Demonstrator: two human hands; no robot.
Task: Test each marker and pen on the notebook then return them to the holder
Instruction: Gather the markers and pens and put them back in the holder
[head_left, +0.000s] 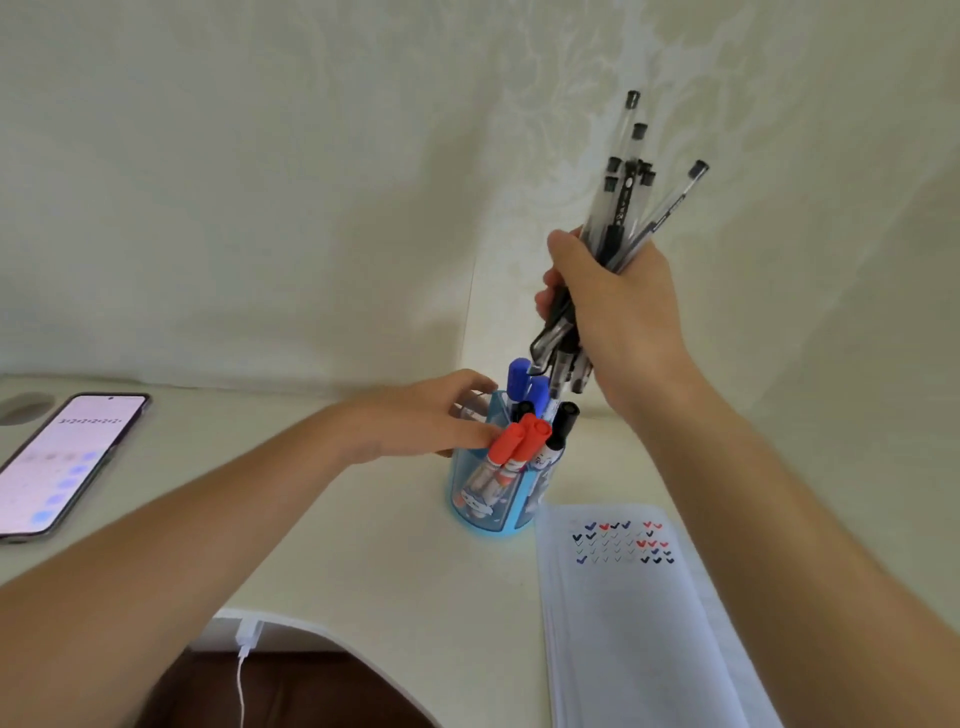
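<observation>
A blue translucent holder (488, 512) stands on the white desk, with red markers (514, 441), blue-capped markers (527, 384) and a black marker (562, 423) in it. My left hand (426, 415) grips the holder's upper left rim. Just above the holder, my right hand (613, 306) is closed round a bundle of several clear black-capped pens (631, 192), their lower ends close over the blue caps. The open notebook (634, 613) lies to the right of the holder, with rows of small red, blue and black check marks at its top.
A phone (62, 462) with a lit screen lies at the left of the desk. A white charging cable (244, 654) hangs off the curved front edge. A patterned pale wall rises right behind the desk.
</observation>
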